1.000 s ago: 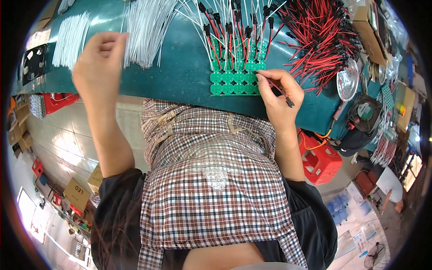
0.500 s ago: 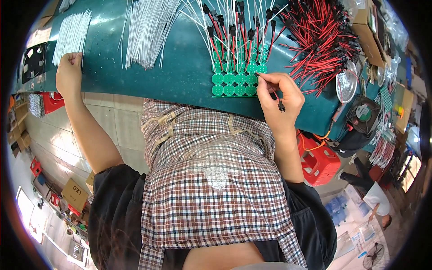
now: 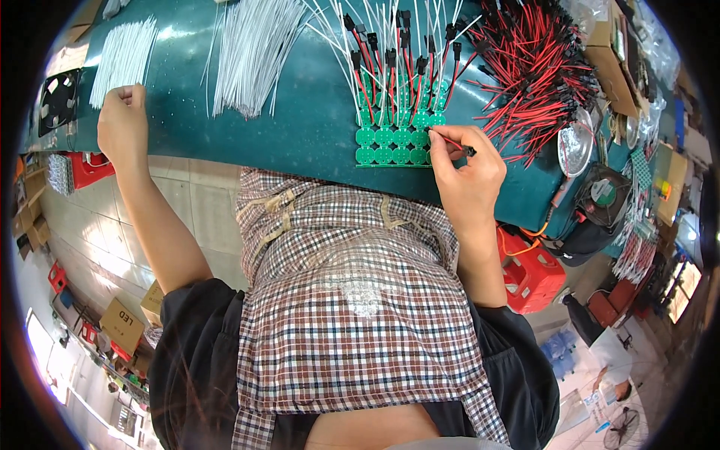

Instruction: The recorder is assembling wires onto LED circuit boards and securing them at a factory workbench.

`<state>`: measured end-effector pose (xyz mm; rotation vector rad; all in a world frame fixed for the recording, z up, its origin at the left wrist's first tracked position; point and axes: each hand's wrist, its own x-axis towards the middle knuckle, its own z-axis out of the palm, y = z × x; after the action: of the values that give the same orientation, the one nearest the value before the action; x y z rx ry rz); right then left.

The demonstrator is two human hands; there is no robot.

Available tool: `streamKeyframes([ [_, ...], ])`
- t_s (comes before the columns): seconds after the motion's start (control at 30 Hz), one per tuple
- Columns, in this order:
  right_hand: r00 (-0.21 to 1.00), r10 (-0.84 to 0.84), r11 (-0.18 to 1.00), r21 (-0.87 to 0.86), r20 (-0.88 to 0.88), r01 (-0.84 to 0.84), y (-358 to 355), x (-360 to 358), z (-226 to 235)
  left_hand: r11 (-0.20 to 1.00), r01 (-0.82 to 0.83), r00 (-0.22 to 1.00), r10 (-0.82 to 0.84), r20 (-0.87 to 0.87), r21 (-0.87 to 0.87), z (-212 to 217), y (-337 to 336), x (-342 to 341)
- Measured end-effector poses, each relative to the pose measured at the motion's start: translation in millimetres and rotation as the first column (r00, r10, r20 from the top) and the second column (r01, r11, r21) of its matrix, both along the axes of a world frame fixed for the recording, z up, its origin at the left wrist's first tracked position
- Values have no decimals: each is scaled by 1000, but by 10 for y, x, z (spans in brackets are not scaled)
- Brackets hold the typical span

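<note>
My right hand pinches a red-and-black connector wire with a black plug. Its fingertips are at the right edge of a panel of round green circuit boards. White wires and more red-and-black wires with black plugs rise from the panel's farther rows. On the left, my left hand is closed at the near end of a small bundle of thin white wires; whatever lies between its fingertips is too small to make out.
A larger white wire bundle lies mid-table on the green mat. A pile of red-and-black wires is at the right, near a soldering iron and a small fan. Another black fan stands far left.
My left hand has shifted slightly right and nearer the bundle's lower right end. In my right hand the wire's plug has swung up from hanging below the fingers.
</note>
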<state>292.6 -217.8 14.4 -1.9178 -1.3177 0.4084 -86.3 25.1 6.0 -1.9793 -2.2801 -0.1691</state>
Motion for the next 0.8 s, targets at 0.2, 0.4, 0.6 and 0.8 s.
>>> streamKeyframes([
  [0.2, 1000, 10, 989, -145, 29, -5, 0, 41, 70, 974, 220, 831, -161, 533, -48, 41, -318, 540],
  [0.4, 998, 42, 983, -179, 49, -32, -9, 56, 97, 909, 344, 749, -114, 653, -236, 71, -511, 1047],
  [0.6, 995, 63, 982, -181, 80, -48, 3, 70, 99, 897, 360, 769, -131, 625, -255, 66, -432, 1019],
  [0.8, 991, 88, 984, -160, 97, -72, 13, 84, 89, 901, 362, 755, -134, 642, -237, 41, -448, 990],
])
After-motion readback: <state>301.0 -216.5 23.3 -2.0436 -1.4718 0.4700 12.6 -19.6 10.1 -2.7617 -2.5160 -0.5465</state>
